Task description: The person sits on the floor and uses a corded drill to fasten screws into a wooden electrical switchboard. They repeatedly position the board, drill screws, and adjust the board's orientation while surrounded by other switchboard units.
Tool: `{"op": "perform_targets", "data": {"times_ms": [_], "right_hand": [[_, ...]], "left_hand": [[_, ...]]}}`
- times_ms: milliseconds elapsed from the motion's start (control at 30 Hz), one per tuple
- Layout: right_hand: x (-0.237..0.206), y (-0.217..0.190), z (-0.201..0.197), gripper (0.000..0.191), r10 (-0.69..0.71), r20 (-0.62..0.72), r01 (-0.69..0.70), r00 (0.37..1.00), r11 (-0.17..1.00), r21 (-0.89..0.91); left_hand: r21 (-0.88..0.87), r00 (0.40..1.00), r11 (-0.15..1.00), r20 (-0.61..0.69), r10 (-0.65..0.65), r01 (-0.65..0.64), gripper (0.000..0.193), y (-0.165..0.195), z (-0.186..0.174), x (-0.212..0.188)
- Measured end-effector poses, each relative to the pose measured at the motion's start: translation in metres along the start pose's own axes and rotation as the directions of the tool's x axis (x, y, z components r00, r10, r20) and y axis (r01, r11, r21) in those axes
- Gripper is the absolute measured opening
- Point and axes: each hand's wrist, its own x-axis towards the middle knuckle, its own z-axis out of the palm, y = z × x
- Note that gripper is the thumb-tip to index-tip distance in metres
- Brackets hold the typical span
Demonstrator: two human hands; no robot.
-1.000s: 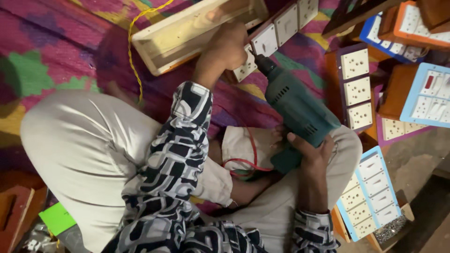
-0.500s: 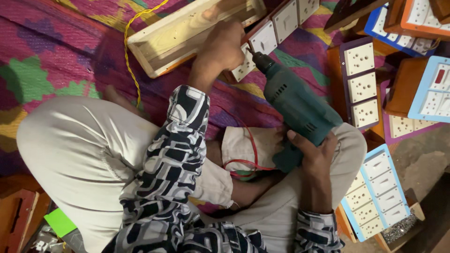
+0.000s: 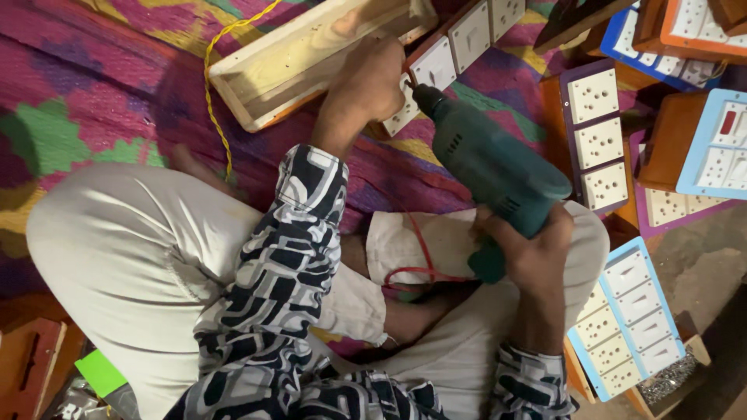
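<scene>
The teal drill (image 3: pixel 492 167) is gripped by right hand (image 3: pixel 537 253); left hand's (image 3: pixel 372 82) fingers press the switch panel (image 3: pixel 447 66) at the wooden box (image 3: pixel 303 58) edge.

My right hand (image 3: pixel 537 249) grips a matt teal plastic drill (image 3: pixel 490 167); beyond its tip, my left hand (image 3: pixel 373 82) presses a smooth pale bare-wood box (image 3: pixel 303 58) with glossy white plastic sockets (image 3: pixel 436 74).

Informal floor workshop: woven mat (image 3: pixel 93 101) as work surface, wooden switchboard boxes (image 3: pixel 299 58), socket panels (image 3: pixel 597 140) stacked around, electric drill (image 3: pixel 490 167) in use.
</scene>
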Motion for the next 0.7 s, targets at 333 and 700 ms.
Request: {"op": "perform_targets", "data": {"times_ms": [333,700], "right_hand": [[0.001,0.000,0.002,0.036,-0.079,0.060,0.074,0.995,0.993,0.090],[-0.041,0.009,-0.009,0.056,0.043,-0.180,-0.006,0.983,0.979,0.202]], "left_hand": [[-0.066,0.978,0.983,0.129,-0.162,0.172,0.045,0.007,0.000,0.000],[-0.211,0.980,0.968,0.171,-0.099,0.135,0.059,0.005,0.007,-0.005]]}}
